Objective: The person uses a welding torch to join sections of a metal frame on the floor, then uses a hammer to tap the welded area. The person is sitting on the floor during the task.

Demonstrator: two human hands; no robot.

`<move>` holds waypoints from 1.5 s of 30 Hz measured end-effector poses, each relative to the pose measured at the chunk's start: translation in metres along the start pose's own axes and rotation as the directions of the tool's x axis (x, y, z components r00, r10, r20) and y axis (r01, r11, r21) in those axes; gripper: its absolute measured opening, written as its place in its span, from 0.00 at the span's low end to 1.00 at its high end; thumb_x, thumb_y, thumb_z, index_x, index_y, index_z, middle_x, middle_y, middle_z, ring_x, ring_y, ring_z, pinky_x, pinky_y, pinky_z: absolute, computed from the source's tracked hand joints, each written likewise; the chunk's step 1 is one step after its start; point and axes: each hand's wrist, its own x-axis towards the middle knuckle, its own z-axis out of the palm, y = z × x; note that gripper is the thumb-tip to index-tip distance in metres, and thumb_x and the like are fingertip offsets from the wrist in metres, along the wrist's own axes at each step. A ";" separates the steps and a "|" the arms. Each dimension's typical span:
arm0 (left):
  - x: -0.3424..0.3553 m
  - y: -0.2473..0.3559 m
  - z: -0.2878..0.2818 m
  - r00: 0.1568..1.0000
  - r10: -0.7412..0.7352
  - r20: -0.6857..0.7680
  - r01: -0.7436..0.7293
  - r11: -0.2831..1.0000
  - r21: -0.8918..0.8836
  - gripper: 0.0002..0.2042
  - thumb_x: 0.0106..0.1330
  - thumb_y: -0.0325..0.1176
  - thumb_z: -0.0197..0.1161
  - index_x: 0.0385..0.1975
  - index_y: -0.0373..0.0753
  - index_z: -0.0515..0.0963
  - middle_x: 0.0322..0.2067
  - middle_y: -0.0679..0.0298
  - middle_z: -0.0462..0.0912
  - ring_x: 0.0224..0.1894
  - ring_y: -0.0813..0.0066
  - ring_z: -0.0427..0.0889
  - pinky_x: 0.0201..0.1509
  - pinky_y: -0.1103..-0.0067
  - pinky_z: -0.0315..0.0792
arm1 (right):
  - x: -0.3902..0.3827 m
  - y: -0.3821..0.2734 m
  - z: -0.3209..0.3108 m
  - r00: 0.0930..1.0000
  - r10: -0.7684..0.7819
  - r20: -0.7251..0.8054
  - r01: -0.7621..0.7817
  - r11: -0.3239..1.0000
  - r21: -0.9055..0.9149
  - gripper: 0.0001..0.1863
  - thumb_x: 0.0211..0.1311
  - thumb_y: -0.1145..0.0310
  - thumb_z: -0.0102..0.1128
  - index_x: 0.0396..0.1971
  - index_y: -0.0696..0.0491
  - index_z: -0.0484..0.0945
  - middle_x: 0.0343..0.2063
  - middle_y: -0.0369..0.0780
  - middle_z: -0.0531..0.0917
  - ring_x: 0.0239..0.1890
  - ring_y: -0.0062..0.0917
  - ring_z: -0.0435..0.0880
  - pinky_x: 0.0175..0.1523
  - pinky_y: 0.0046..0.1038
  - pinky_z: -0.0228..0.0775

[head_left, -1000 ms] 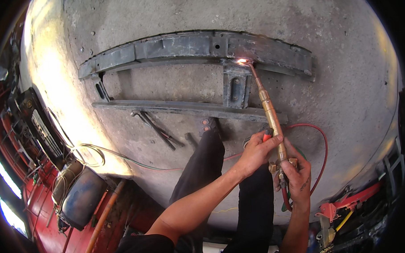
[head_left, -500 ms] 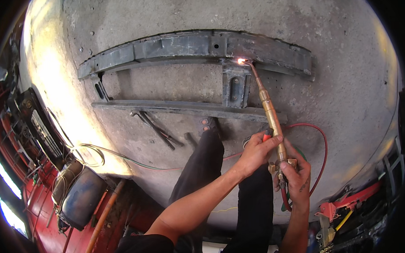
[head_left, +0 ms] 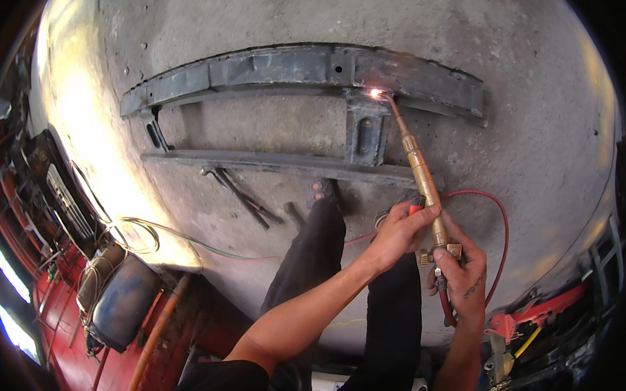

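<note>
My left hand [head_left: 404, 227] grips the barrel of a brass torch [head_left: 422, 174], a small red-and-black object [head_left: 415, 207] showing at its fingers. My right hand [head_left: 460, 273] is closed round the torch's valve end. The bent copper nozzle points up-left at a glowing spot [head_left: 376, 93], where a curved grey steel beam [head_left: 267, 69] joins an upright slotted bracket [head_left: 366, 131]. That bracket and a smaller one [head_left: 156, 135] link the beam to a straight lower rail [head_left: 270, 161]. The frame lies on concrete.
Long-handled pincers [head_left: 237, 198] lie below the rail, near my legs and feet. Red and green hoses [head_left: 489, 196] cross the floor. At left stand a red tank [head_left: 69, 321], a blue-grey cylinder [head_left: 127, 305] with coiled cables and dark car parts [head_left: 64, 190]. A red jack-like tool [head_left: 544, 308] is at lower right.
Both hands and the torch have shifted very slightly right. The flame stays at the same joint, and the beam shows a little higher in the view.
</note>
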 end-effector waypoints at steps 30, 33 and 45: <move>0.003 0.001 0.009 0.999 0.044 0.007 -0.045 0.995 0.085 0.15 0.75 0.46 0.63 0.34 0.41 0.76 0.18 0.79 0.66 0.17 0.92 0.59 0.18 0.84 0.50 | 0.004 0.013 -0.013 0.998 -0.060 -0.001 0.060 0.996 0.065 0.33 0.68 0.62 0.58 0.70 0.60 0.67 0.26 0.42 0.83 0.14 0.20 0.77 0.16 0.22 0.68; 0.003 0.000 0.006 0.999 0.032 0.005 -0.032 0.997 0.072 0.14 0.75 0.45 0.63 0.35 0.41 0.77 0.18 0.79 0.66 0.17 0.92 0.59 0.18 0.84 0.50 | 0.005 0.007 -0.007 1.000 -0.012 -0.005 0.012 0.996 0.084 0.33 0.67 0.64 0.57 0.70 0.59 0.67 0.26 0.42 0.82 0.14 0.20 0.77 0.17 0.22 0.69; 0.005 -0.005 -0.006 0.994 -0.016 -0.109 0.048 0.954 0.297 0.16 0.72 0.48 0.65 0.37 0.39 0.81 0.25 0.71 0.78 0.30 0.83 0.74 0.34 0.78 0.68 | 0.009 0.034 -0.008 0.997 -0.070 0.044 0.060 0.978 0.202 0.33 0.65 0.71 0.54 0.71 0.60 0.65 0.29 0.43 0.83 0.18 0.21 0.79 0.22 0.21 0.73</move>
